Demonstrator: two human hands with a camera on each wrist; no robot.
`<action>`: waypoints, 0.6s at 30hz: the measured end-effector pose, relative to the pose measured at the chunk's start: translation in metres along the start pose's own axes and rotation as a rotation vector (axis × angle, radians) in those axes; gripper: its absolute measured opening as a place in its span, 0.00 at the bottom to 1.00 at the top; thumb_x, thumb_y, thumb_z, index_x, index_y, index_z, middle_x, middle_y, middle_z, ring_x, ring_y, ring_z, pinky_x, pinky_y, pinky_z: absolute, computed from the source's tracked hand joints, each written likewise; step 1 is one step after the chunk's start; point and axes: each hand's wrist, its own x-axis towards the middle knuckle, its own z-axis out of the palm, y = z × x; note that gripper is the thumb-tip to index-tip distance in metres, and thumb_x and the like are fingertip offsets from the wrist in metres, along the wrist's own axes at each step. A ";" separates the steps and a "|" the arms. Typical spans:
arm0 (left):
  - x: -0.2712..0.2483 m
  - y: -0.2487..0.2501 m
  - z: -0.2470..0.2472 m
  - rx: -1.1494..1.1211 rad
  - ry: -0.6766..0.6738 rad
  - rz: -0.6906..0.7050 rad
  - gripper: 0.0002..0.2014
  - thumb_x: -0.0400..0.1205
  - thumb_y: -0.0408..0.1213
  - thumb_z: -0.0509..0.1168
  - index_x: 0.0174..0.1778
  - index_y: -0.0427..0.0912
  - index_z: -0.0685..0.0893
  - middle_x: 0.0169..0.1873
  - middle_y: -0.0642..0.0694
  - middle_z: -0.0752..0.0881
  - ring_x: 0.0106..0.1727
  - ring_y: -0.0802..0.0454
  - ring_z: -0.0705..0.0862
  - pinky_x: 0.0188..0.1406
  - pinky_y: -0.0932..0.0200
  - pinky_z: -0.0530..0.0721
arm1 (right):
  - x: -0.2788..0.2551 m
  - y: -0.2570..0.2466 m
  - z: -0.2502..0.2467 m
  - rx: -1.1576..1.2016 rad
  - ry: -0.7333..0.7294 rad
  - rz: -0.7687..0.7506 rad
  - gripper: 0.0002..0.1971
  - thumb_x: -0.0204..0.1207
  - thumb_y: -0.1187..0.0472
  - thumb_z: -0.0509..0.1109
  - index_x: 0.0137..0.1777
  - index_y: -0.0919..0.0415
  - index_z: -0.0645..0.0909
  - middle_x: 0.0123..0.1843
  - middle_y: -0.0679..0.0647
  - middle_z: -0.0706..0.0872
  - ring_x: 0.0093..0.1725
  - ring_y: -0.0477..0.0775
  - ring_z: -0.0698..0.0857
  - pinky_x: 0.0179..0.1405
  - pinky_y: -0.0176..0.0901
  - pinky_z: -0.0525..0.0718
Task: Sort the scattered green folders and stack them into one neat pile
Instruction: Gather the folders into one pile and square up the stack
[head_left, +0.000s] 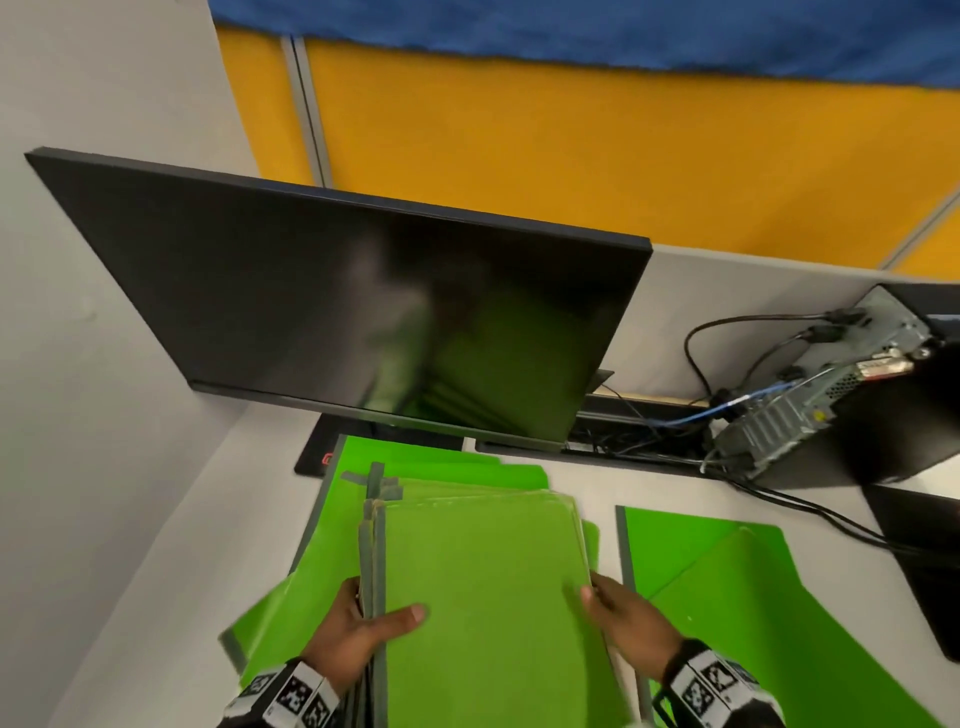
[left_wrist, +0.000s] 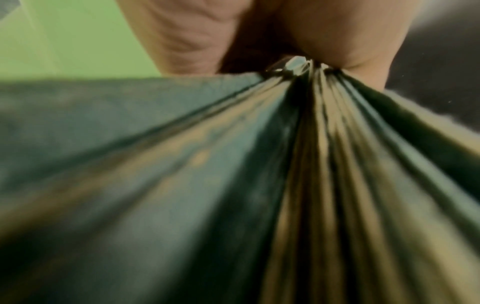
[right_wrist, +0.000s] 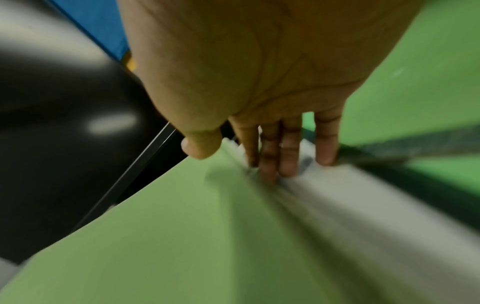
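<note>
A stack of several green folders with grey-green spines is held above the desk in the head view. My left hand grips the spine side, thumb on top and fingers underneath. In the left wrist view the bunched spines run up into that hand. My right hand holds the stack's right edge, thumb on the cover. The right wrist view shows the thumb on the top folder and the fingers along the stack's edge. More green folders lie on the desk at the left and right.
A dark monitor leans over the back of the grey desk, close behind the folders. A computer case with cables sits at the back right. A black pad lies under the monitor. Yellow partition walls stand behind.
</note>
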 end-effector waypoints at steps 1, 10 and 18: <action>0.001 -0.002 -0.001 -0.009 -0.001 0.003 0.46 0.49 0.50 0.85 0.59 0.40 0.71 0.48 0.49 0.84 0.56 0.47 0.82 0.49 0.58 0.76 | -0.003 0.008 -0.014 -0.020 0.094 -0.007 0.36 0.67 0.24 0.56 0.68 0.47 0.76 0.61 0.40 0.80 0.64 0.43 0.77 0.64 0.26 0.72; -0.008 -0.002 0.001 -0.112 0.026 0.032 0.55 0.32 0.56 0.85 0.58 0.44 0.77 0.56 0.36 0.86 0.58 0.39 0.84 0.57 0.48 0.80 | -0.055 0.220 -0.142 -0.407 0.367 0.687 0.80 0.21 0.12 0.56 0.78 0.59 0.66 0.69 0.65 0.78 0.68 0.66 0.78 0.66 0.57 0.77; -0.022 0.006 0.011 -0.118 -0.031 0.107 0.61 0.36 0.58 0.85 0.69 0.43 0.75 0.59 0.44 0.86 0.61 0.45 0.84 0.68 0.45 0.75 | -0.098 0.176 -0.144 -0.413 0.327 0.770 0.70 0.33 0.31 0.82 0.79 0.52 0.55 0.67 0.62 0.69 0.69 0.66 0.73 0.70 0.52 0.72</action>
